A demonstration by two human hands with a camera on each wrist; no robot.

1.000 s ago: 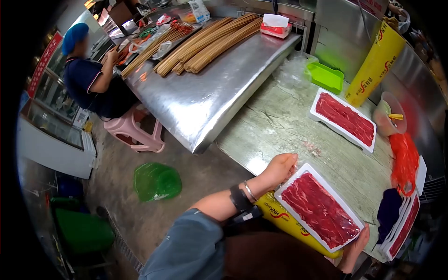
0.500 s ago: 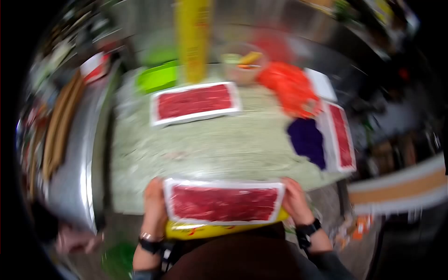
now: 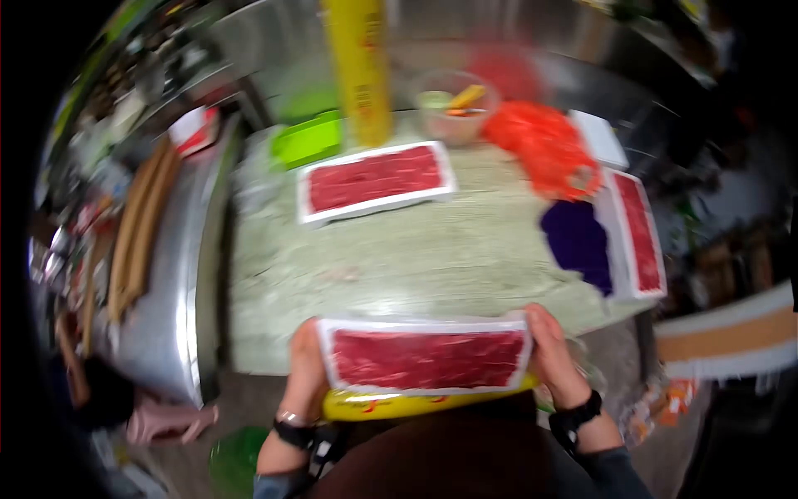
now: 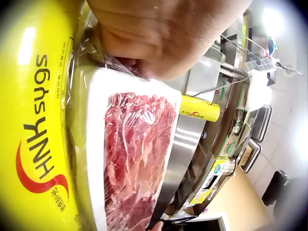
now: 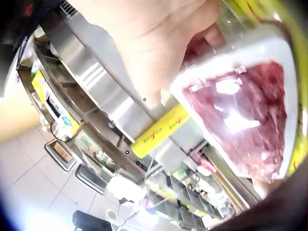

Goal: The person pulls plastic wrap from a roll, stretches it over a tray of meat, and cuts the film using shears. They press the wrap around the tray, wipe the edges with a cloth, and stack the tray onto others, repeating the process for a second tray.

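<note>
A white foam tray of sliced red meat (image 3: 428,358) is in front of my body, with shiny clear film over the meat. My left hand (image 3: 307,366) grips its left end; in the left wrist view the curled fingers bunch the film at the tray's end. The opposite end is held by my right hand (image 3: 555,358), thumb along the side in the right wrist view. Close beneath the tray lies a yellow roll of cling film (image 4: 41,120), partly hidden by it. The undersides of the tray and several fingertips are out of sight.
On the pale table (image 3: 399,258) stand another meat tray (image 3: 374,179), a green tray (image 3: 307,140), an upright yellow roll (image 3: 362,75) and a plastic tub (image 3: 457,116). To the right are a red bag (image 3: 540,150), a dark purple cloth (image 3: 578,245) and more trayed meat (image 3: 640,233).
My head view has swung from the steel table and seated person round to face the pale table. Both hands have kept hold of the tray, which now lies level across my front.
</note>
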